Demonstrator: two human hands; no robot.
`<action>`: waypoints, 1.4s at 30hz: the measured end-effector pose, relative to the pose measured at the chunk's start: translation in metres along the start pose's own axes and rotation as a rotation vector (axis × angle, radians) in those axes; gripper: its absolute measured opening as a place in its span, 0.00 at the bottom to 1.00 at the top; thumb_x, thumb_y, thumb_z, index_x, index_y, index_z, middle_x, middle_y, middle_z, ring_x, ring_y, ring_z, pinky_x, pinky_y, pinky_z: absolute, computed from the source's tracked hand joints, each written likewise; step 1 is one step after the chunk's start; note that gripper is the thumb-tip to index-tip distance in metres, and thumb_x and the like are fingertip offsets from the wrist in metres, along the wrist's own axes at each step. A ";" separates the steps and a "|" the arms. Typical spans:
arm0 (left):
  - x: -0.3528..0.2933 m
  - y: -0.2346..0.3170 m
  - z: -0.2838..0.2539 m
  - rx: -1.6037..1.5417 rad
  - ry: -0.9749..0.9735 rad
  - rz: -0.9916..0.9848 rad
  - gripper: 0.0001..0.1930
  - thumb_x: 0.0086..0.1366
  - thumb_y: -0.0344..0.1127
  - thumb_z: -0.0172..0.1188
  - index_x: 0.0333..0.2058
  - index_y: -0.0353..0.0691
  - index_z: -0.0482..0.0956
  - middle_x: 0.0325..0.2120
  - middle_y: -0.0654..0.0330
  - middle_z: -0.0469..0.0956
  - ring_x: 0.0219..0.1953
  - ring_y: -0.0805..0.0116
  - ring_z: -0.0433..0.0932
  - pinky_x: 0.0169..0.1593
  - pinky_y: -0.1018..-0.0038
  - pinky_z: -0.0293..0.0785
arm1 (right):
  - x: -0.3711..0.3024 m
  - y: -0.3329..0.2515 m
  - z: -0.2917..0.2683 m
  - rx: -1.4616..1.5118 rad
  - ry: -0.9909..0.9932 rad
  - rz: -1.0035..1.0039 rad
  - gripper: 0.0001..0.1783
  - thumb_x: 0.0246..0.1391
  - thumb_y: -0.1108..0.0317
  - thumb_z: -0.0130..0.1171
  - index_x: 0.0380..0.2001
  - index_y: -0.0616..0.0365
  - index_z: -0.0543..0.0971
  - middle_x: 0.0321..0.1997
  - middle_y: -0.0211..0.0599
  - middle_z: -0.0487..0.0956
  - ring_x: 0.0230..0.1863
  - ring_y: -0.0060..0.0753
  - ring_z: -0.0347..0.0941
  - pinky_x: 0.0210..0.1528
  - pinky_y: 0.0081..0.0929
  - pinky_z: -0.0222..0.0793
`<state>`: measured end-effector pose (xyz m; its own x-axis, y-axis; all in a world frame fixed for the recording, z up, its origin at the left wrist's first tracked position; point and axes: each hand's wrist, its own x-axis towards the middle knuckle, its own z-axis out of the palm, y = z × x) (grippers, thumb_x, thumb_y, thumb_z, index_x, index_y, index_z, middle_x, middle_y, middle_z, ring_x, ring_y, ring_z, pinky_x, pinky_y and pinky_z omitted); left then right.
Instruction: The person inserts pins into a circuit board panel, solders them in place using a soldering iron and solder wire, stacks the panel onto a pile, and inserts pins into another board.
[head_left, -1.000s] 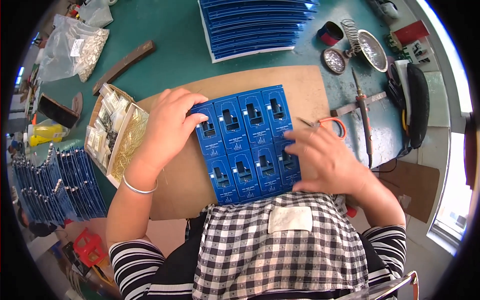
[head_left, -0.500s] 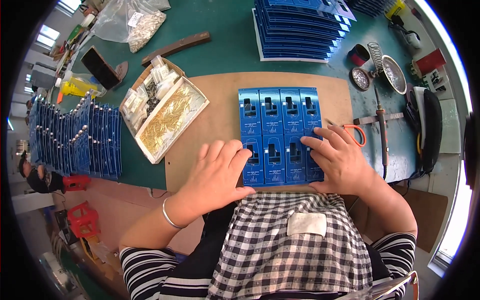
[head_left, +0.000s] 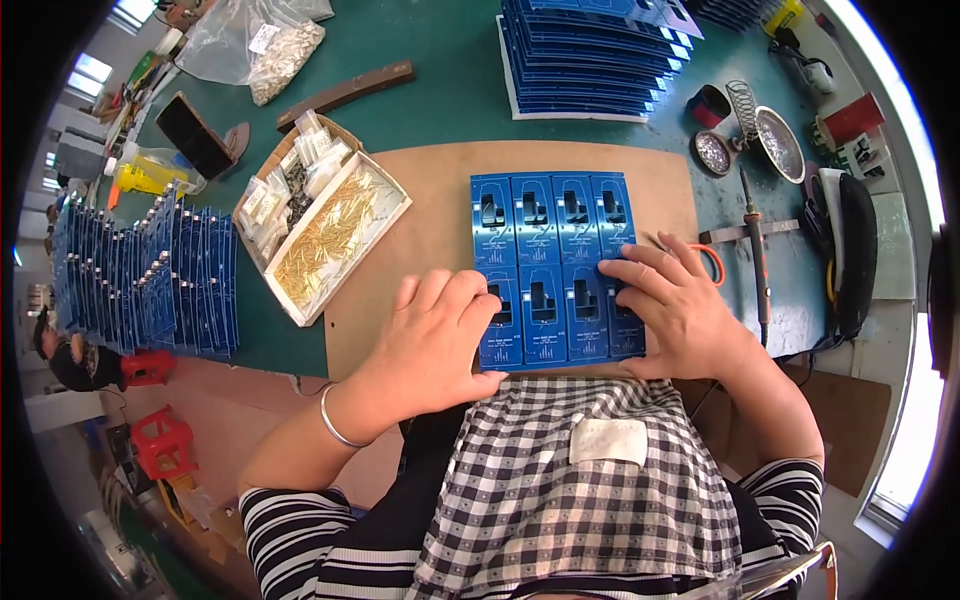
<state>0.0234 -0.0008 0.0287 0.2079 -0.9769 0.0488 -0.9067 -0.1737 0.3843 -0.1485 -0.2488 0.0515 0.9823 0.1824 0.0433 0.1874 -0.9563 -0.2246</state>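
Eight-section blue panel: the panel [head_left: 558, 255] lies flat on the brown sheet [head_left: 430, 200], near the person, between both hands.
Left hand: this hand [head_left: 432, 345] rests at the panel's near left edge and covers part of a section; its grip is wide, thumb well apart from the fingers.
Right hand: this hand [head_left: 685, 315] lies over the panel's near right part, grip wide, fingers spread on the surface and thumb near the near edge.
In the way: the right hand hides most of the near right section and part of an orange-handled tool [head_left: 714, 262] just beside it.
Left side: a white-walled tray [head_left: 360, 262] overlaps the sheet and holds gold pins [head_left: 325, 235] and small bags [head_left: 318, 150]; farther left on the green table [head_left: 420, 115] stands a row of blue boards [head_left: 145, 275].
Far side: a stack of blue panels [head_left: 585, 70], a dark brown bar [head_left: 345, 95] and a clear bag of pale pieces [head_left: 287, 62].
Right side: a soldering iron [head_left: 754, 240] crosses a metal bar [head_left: 780, 228]; beyond are a round tin [head_left: 712, 152], an oval dish [head_left: 780, 145] and a coil spring [head_left: 741, 105].
Changed: a second ago the panel sat askew with the left hand at its far left corner; now it sits nearly square to the near edge.
Unchanged: the right hand keeps to the right edge.
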 end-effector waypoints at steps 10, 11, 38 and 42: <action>0.001 0.001 0.009 -0.018 0.010 -0.020 0.30 0.39 0.46 0.73 0.42 0.39 0.76 0.46 0.57 0.68 0.50 0.57 0.65 0.54 0.61 0.57 | 0.089 0.065 0.037 0.037 0.184 0.308 0.17 0.53 0.56 0.61 0.37 0.58 0.82 0.45 0.42 0.80 0.48 0.47 0.74 0.52 0.39 0.68; 0.001 0.001 0.009 -0.011 0.017 -0.012 0.31 0.39 0.46 0.73 0.42 0.39 0.76 0.46 0.57 0.67 0.50 0.59 0.64 0.54 0.62 0.58 | 0.090 0.066 0.038 0.037 0.182 0.302 0.17 0.53 0.56 0.61 0.37 0.58 0.82 0.45 0.42 0.80 0.48 0.47 0.74 0.52 0.39 0.68; 0.028 -0.011 -0.093 0.378 0.728 0.074 0.33 0.39 0.45 0.77 0.45 0.41 0.75 0.45 0.55 0.67 0.50 0.53 0.66 0.56 0.59 0.61 | 0.010 0.063 -0.043 1.190 0.901 0.319 0.18 0.66 0.63 0.50 0.54 0.62 0.74 0.46 0.35 0.78 0.41 0.21 0.74 0.48 0.22 0.70; 0.086 -0.024 -0.143 0.304 0.842 0.175 0.30 0.44 0.42 0.75 0.45 0.36 0.75 0.46 0.54 0.69 0.50 0.57 0.69 0.58 0.66 0.63 | 0.027 0.060 -0.060 1.115 0.979 0.328 0.18 0.67 0.62 0.49 0.53 0.62 0.74 0.46 0.35 0.79 0.39 0.19 0.75 0.46 0.21 0.70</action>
<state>0.1155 -0.0630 0.1554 0.1494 -0.5996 0.7862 -0.9834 -0.1732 0.0547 -0.1104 -0.3147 0.0981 0.6761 -0.6455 0.3553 0.3127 -0.1852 -0.9316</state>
